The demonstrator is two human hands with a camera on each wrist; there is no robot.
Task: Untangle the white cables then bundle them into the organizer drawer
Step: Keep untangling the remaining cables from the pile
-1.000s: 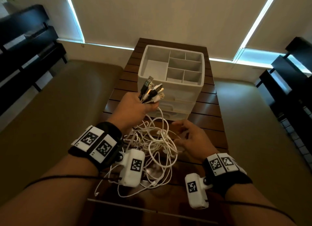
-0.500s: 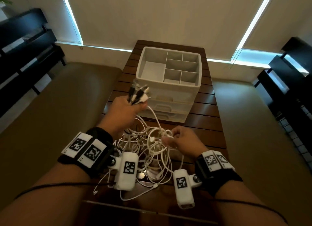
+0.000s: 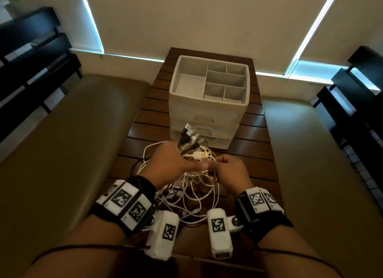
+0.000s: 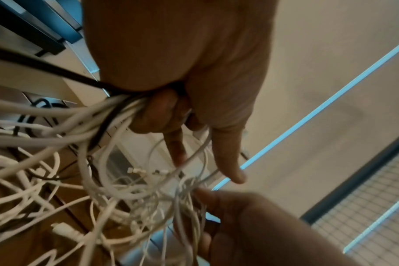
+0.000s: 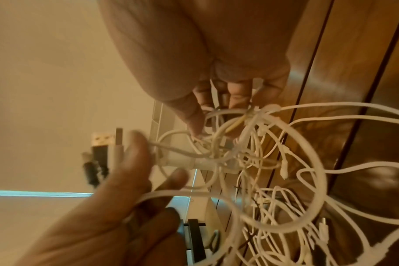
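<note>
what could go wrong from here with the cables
The left hand grips a bunch of plug ends while the right hand picks at the white cables; pulling could tighten the knots. Loops hanging toward the table edge might snag the wrist cameras. A black cable is mixed in.

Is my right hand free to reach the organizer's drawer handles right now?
Probably not yet. The right hand is pinching strands in the white cables, and the left hand holds its plug bundle up in front of the organizer drawers.
</note>
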